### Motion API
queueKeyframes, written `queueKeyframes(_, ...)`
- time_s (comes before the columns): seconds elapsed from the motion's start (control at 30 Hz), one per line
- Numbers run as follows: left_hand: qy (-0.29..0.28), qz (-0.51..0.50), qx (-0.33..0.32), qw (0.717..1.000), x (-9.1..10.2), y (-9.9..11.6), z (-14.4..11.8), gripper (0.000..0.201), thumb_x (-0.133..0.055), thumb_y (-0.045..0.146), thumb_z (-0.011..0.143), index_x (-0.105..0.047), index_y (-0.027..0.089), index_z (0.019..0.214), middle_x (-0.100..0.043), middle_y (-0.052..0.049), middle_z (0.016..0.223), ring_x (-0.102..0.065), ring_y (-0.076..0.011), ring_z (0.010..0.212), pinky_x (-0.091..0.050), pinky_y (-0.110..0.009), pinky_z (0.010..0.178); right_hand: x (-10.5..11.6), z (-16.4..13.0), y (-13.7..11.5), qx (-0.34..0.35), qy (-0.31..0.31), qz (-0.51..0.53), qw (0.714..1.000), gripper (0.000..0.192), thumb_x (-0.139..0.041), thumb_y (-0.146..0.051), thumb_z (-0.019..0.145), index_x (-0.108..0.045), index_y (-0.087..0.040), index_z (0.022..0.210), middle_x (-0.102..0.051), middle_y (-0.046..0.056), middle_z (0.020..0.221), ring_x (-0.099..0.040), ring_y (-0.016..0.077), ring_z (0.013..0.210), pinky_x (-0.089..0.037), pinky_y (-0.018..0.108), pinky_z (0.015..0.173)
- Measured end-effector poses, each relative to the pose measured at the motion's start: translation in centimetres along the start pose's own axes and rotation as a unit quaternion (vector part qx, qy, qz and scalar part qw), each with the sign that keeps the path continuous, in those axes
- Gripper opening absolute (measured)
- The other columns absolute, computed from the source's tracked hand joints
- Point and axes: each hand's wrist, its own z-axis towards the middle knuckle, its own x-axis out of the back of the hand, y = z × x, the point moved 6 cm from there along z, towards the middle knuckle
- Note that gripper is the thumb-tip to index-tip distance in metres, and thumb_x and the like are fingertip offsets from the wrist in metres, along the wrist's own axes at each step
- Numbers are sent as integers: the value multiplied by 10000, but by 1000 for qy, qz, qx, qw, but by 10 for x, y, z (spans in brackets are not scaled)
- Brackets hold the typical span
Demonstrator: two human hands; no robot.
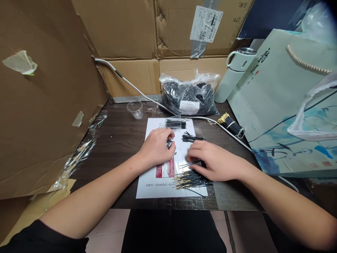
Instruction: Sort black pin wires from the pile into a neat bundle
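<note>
Both hands over the sheet, among black leads

Your widest stretch of dark tabletop (119, 131) lies left of the white sheet (142, 191), reaching to the cardboard wall (52, 95); at right, the paper bag (276, 105) hems you in. The table's near edge runs just beyond the sheet's near side. Your loose leads (193, 181), thin and black with gold ends toward the left, lie crisscrossed on the sheet's near right part. A bunch of black pieces (193, 137) sits farther off. Your left hand (157, 146) curls around dark ends (169, 143), thumb and fingertips apart. Your right hand (212, 160) bends over the leads' far side; you cannot tell whether it grips any.
</note>
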Motion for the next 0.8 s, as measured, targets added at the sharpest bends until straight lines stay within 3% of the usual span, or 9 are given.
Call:
queueKeyframes(0.2, -29, 38, -2, 999, 1, -1, 2, 56, -674, 147, 869, -649, 189, 840, -691, -68, 866, -655, -267, 870, -523, -426, 824, -8, 3, 4, -11, -30, -20, 999, 133, -596, -100, 1055, -666, -178, 972, -664, 85, 959, -591, 245, 918, -470, 387, 833)
queueKeyframes(0.4, -23, 24, -26, 999, -1, -1, 2, 127, -650, 164, 958, -693, 178, 839, -722, -70, 856, -669, -251, 862, -524, -422, 849, -6, 4, 6, -19, 6, -36, 999, 150, -526, -150, 1107, -620, -185, 996, -661, 101, 1013, -584, 252, 935, -479, 421, 882)
queueKeyframes(0.53, 7, -26, -40, 999, 2, 3, 2, 122, -658, 177, 982, -709, 179, 871, -737, -58, 874, -659, -221, 840, -515, -381, 818, 0, 4, 9, -4, 51, 23, 998, 138, -524, -138, 1106, -618, -202, 1028, -683, 75, 989, -610, 238, 934, -503, 414, 900)
queueKeyframes(0.67, 18, -125, 9, 992, 3, 1, 2, 99, -670, 220, 1010, -748, 192, 956, -750, -19, 843, -639, -168, 735, -503, -320, 736, 13, 2, 10, 11, 132, 66, 989, 135, -554, -184, 1113, -669, -203, 1180, -724, 91, 1071, -662, 239, 973, -531, 392, 872)
queueKeyframes(0.8, 35, -186, 46, 981, 2, -3, 2, 109, -683, 261, 1023, -767, 198, 993, -776, -18, 874, -667, -164, 763, -509, -308, 737, 26, -1, 14, -10, 230, 44, 972, 127, -566, -168, 1080, -685, -211, 1071, -706, 72, 976, -648, 226, 862, -519, 384, 787)
